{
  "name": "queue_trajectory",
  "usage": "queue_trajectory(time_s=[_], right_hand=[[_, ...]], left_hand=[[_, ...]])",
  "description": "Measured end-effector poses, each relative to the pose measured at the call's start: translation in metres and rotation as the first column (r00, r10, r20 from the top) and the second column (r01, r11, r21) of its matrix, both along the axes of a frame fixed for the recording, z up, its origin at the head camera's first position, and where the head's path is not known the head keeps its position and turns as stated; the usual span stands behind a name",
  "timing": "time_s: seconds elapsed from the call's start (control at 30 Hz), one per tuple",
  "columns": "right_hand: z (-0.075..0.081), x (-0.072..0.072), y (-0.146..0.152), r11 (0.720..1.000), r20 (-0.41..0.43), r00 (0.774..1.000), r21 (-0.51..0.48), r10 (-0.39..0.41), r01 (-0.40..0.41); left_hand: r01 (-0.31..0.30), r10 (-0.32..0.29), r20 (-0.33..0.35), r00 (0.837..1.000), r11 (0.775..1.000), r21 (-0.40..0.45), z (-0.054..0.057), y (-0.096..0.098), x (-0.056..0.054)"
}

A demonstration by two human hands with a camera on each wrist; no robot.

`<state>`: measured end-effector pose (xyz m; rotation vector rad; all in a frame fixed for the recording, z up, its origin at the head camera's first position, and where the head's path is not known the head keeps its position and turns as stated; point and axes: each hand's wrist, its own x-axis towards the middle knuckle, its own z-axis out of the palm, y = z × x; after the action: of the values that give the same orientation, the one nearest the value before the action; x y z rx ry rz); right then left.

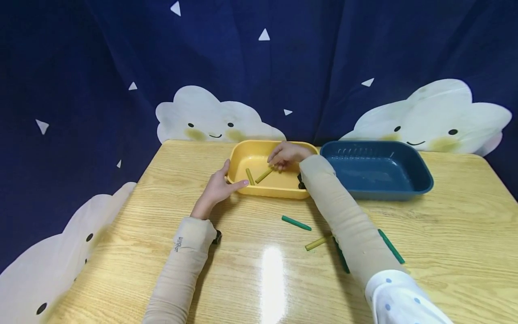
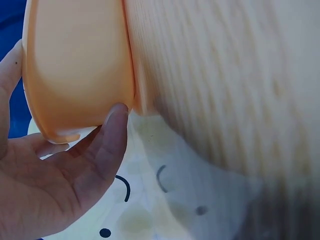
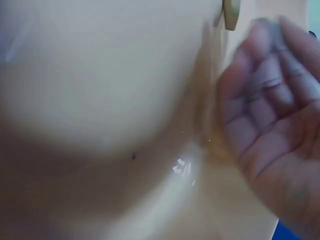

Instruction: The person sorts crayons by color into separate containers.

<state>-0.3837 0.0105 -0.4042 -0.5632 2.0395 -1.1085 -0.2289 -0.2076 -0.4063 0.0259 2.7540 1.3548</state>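
At the left end of a yellow plastic tray (image 1: pixel 275 192), my left hand (image 1: pixel 217 186) holds the wall, with the thumb over the front rim. The left wrist view shows that hand (image 2: pixel 65 180) with thumb and fingers on either side of the tray's end (image 2: pixel 80 60). My right hand (image 1: pixel 286 154) is inside the tray, fingers loosely bent. Its fingertips are close to a yellow stick (image 1: pixel 264 174); a second yellow stick (image 1: pixel 250 176) lies left of it. In the right wrist view, the hand (image 3: pixel 275 110) is blurred, and a yellow stick (image 3: pixel 231 14) appears apart from the fingertips.
A dark blue tray (image 1: pixel 376 173) stands right beside the yellow one. In front, on the wooden table (image 1: pixel 243 270), lie green sticks (image 1: pixel 296 223) (image 1: pixel 390 246) and a yellow stick (image 1: pixel 315 244). Under the right forearm another green stick (image 1: pixel 343 261) is partly hidden. A blue curtain (image 1: pixel 283 67) hangs behind.
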Motion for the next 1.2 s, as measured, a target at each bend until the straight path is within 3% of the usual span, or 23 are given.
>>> queue_trajectory(time_s=[0.2,0.77,1.2], right_hand=[[0.011,0.003,-0.005,0.989,0.014,0.998,-0.134,-0.063,0.064],[0.069,0.018,0.008,0.965,-0.119,0.977,-0.215,-0.178,0.15],[0.084,0.053,0.04,0.966,-0.23,0.97,-0.258,-0.072,0.01]], left_hand=[[-0.004,0.004,0.014,1.0,1.0,-0.002,0.001,-0.001,0.0],[0.008,-0.008,0.006,1.0,0.999,-0.044,0.003,0.001,0.001],[0.01,-0.01,0.006,1.0,0.999,-0.03,0.005,0.001,0.004]])
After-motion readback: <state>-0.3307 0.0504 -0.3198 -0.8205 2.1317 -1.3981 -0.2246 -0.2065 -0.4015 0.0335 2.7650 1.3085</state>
